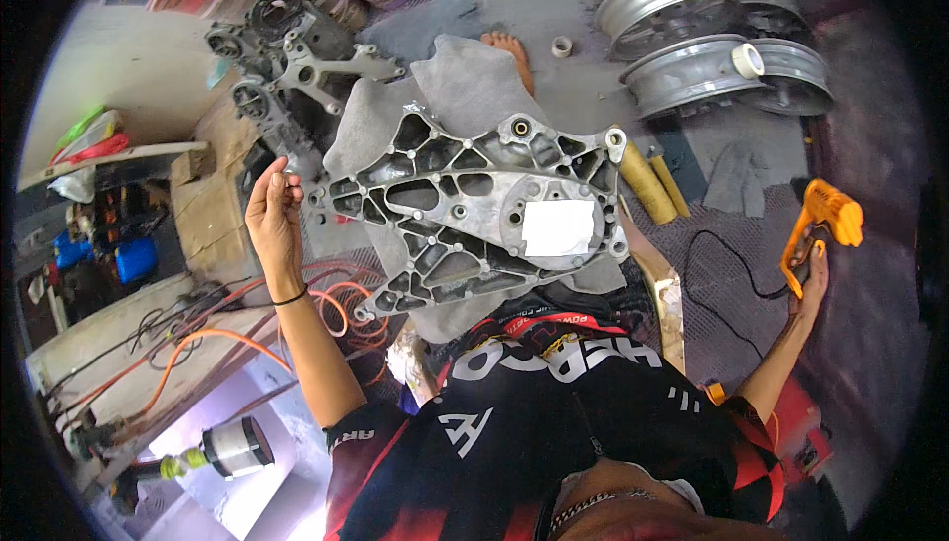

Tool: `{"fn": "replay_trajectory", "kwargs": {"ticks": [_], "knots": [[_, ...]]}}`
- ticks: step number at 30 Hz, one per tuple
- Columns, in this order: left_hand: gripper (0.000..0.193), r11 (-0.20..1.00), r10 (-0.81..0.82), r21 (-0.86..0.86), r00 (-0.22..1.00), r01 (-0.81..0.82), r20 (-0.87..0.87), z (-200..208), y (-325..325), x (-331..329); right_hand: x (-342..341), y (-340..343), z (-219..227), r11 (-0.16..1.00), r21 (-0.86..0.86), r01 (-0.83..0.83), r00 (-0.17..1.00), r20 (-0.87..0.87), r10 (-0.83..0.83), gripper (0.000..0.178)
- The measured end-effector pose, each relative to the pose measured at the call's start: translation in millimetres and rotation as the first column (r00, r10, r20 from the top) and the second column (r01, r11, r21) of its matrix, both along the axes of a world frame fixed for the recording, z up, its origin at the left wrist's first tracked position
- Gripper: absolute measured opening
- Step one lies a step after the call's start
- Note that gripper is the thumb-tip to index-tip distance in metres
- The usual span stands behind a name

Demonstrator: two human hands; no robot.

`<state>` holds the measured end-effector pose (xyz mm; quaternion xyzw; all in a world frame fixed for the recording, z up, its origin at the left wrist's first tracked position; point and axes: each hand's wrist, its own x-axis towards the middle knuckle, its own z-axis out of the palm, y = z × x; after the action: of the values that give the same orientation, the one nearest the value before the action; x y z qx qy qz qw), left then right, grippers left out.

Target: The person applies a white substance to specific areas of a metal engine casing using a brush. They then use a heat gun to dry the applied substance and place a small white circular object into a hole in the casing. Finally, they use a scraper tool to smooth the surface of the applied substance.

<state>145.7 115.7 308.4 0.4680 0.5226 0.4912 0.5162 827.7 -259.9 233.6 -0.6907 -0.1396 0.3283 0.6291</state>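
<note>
A bare grey metal casting (474,195), ribbed and full of openings like an engine case, lies in front of me on a grey cloth (371,131). A white rectangular patch (559,228) covers part of its round right section. Just off the casting's left end, my left hand (274,207) is raised with thumb and fingers pinched together. Whatever is at its fingertips is too small to name. Out to the right, my right hand (813,279) grips the handle of an orange heat gun (828,215), from which a black cord (707,236) runs.
Stacked wheel rims (672,7) stand at the far right, a tape roll (747,60) on them. Cardboard tubes (647,183) lie beside the casting. More metal castings (297,61) sit at the far left. Orange hoses (213,335) coil at left. A bare foot (510,54) shows beyond the cloth.
</note>
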Motion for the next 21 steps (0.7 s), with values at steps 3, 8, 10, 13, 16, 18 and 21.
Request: {"fn": "replay_trajectory", "kwargs": {"ticks": [3,8,10,13,16,18,21], "knots": [[0.031,0.994,-0.065,0.092,0.994,0.057,0.085,-8,0,18,-41,19,89,0.949,0.235,-0.208,0.97,0.173,0.17,0.049],[0.024,0.986,-0.109,0.143,0.985,0.089,0.135,-25,10,4,-107,63,180,0.591,0.601,-0.538,0.779,0.087,0.621,0.07],[0.025,0.979,-0.094,0.189,0.994,0.08,0.064,-33,16,18,-142,88,209,0.477,0.605,-0.638,0.672,0.134,0.729,0.077],[0.024,0.969,-0.074,0.231,0.996,0.082,-0.044,-23,19,34,-167,105,226,0.734,0.147,-0.663,0.748,0.171,0.642,0.077],[0.023,0.965,-0.086,0.245,0.996,0.091,-0.03,-27,27,41,-159,122,245,0.615,-0.341,-0.711,0.53,0.315,0.788,0.071],[0.024,0.966,-0.067,0.251,0.998,0.065,-0.001,-29,29,29,-166,141,232,0.593,-0.322,-0.738,0.595,0.103,0.797,0.068],[0.026,0.977,0.025,0.211,0.996,-0.044,0.091,-44,22,9,-180,166,238,0.598,-0.412,-0.687,0.661,-0.015,0.75,0.064]]}}
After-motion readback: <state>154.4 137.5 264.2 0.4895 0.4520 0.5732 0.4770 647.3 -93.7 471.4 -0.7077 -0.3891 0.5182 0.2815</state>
